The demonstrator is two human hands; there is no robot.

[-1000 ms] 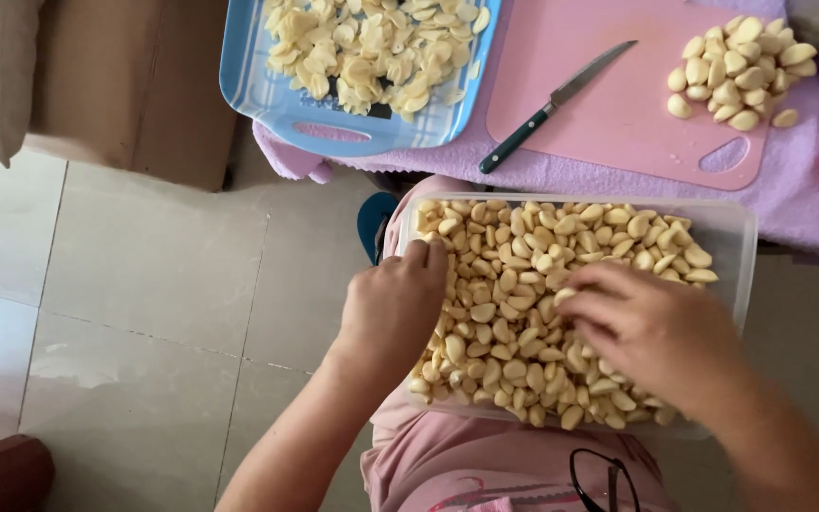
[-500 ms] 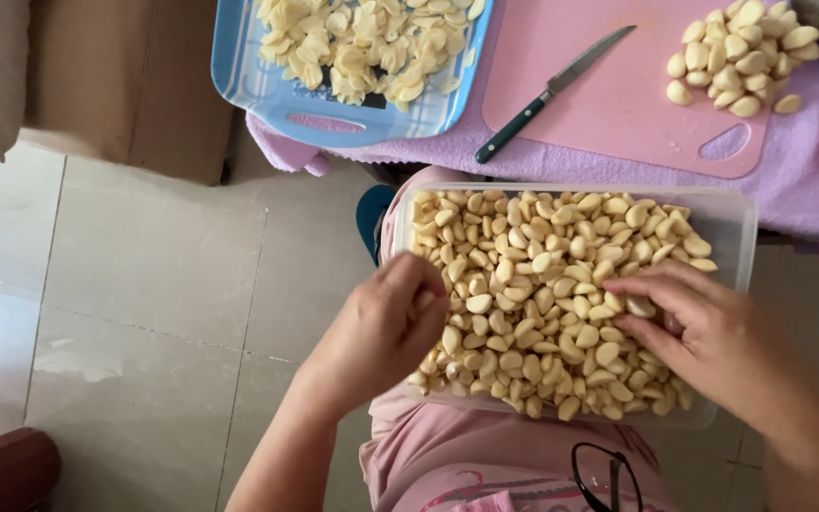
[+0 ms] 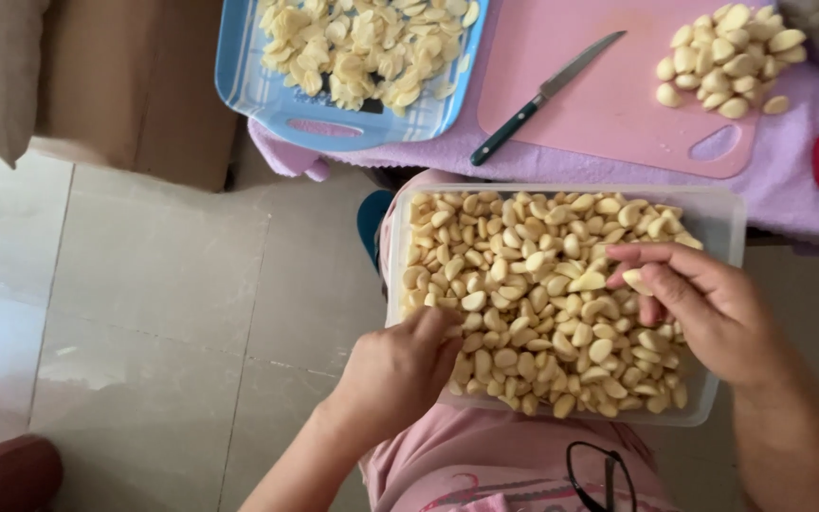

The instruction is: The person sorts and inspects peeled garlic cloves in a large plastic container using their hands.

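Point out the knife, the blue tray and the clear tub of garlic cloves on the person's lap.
knife (image 3: 544,96): head view, where blade meets handle.
blue tray (image 3: 310,126): head view, bare near rim.
clear tub (image 3: 724,216): head view, bare far-right corner.

The tub (image 3: 727,213) is clear, slightly cloudy plastic with smooth walls. The cloves (image 3: 533,284) in it are peeled, smooth and faintly glossy, pale cream. The board (image 3: 618,104) is matt pink plastic. The knife (image 3: 547,95) has a bright metal blade and a dark, smooth handle. The tray (image 3: 239,85) is glossy light-blue plastic, and the slices (image 3: 362,43) on it look dull and dry. The cloth (image 3: 789,204) under both is soft, matt lilac fabric. The floor (image 3: 144,313) is polished stone-like tile with a soft sheen. The box (image 3: 135,85) is matt brown cardboard.
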